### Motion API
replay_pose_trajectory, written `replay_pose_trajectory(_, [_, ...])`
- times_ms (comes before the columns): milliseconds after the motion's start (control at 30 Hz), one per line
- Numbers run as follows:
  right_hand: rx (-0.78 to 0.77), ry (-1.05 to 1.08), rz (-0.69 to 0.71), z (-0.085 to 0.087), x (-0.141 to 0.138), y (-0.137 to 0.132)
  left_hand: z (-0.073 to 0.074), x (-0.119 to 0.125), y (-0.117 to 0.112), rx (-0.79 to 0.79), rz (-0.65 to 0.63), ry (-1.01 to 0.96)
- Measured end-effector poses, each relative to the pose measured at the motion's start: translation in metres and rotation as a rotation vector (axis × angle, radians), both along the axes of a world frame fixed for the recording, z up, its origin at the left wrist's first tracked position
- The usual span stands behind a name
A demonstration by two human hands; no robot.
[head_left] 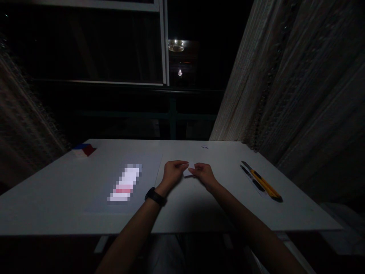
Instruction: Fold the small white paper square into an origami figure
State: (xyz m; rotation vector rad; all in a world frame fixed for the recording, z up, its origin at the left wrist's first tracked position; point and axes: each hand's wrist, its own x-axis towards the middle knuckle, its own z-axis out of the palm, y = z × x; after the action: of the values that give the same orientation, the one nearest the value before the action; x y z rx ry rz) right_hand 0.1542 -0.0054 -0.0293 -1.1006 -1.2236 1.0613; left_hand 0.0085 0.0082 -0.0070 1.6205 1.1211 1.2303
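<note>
small white paper piece (187,172) sits between the two hands, just above or on the table's middle; exact contact with the surface cannot be told. left hand (172,172), black watch (155,196) at its wrist, pinches the paper's left side; right hand (204,174) pinches its right side. white table (182,217), dimly lit. left of the hands: a lit screen (125,183), content pixelated. far left corner: blue, red and white cube (82,150). right: yellow-and-black utility knife (267,185) beside a slim black pen-like tool (256,183). small dark scraps (204,147) near the far edge. beyond: dark window (94,45), pale curtain (256,76) at right.
</note>
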Motion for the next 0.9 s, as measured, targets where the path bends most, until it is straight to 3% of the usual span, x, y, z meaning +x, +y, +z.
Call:
replay_pose_trajectory(233, [0.010,-0.132,-0.013,0.002,-0.001,-0.002,-0.005,0.000,0.003,-0.052,-0.028,-0.014])
replay_pose_trajectory(400, [0.011,-0.081,-0.066,0.001,0.000,0.000,-0.003,0.003,0.000,-0.012,-0.040,-0.020])
replay_pose_trajectory(667, [-0.018,-0.011,-0.041,0.002,0.002,0.002,-0.005,0.002,-0.003,0.091,0.029,0.202])
replay_pose_trajectory(900, [-0.023,-0.003,-0.116,0.000,0.007,0.008,-0.002,0.004,-0.006,0.135,0.013,0.203])
